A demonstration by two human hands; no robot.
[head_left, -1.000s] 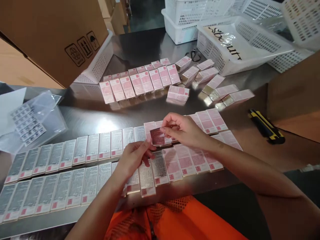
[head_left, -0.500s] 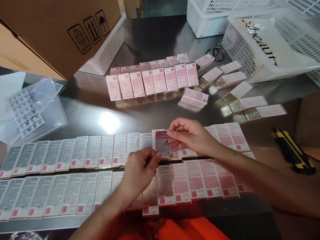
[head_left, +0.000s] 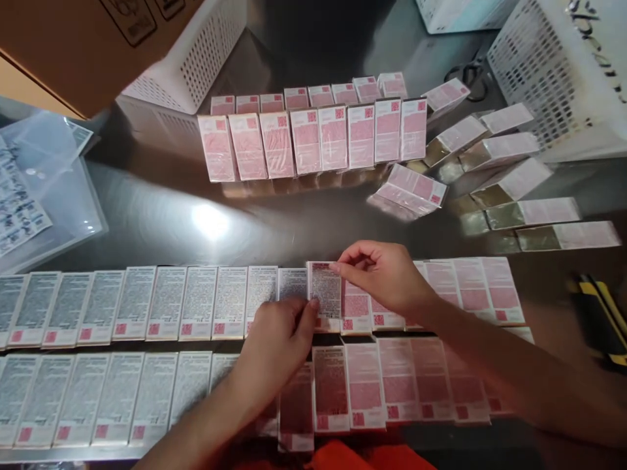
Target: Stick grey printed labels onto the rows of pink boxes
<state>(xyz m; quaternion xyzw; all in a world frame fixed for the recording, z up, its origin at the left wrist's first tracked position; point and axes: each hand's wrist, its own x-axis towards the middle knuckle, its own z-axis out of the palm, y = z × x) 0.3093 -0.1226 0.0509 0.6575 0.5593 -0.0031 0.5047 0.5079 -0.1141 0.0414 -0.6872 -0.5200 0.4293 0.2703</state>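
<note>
A see-through label (head_left: 326,290) printed with small dark text lies over the face of a small pink-and-white box in the upper of two rows. My right hand (head_left: 385,271) pinches its top right corner between thumb and forefinger. At the lower left edge of the label, my left hand (head_left: 279,339) is closed, thumb tip on it and other fingers curled under. Boxes to the left, such as this labelled box (head_left: 198,303), bear the same dark text. To the right, a plain pink box (head_left: 502,290) shows none. My forearms cover part of the lower row.
Across the metal table stand more wrapped pink boxes (head_left: 306,140), with several tilted boxes (head_left: 512,179) at the right. A cardboard carton (head_left: 88,52), white baskets (head_left: 539,72), scissors (head_left: 473,78), sticker sheets (head_left: 19,196) and a black-and-yellow tool (head_left: 600,313) surround them.
The label has come down from slightly above the box to lie over its face, lined up with it. Both hands have lowered with it. The view has shifted closer.
</note>
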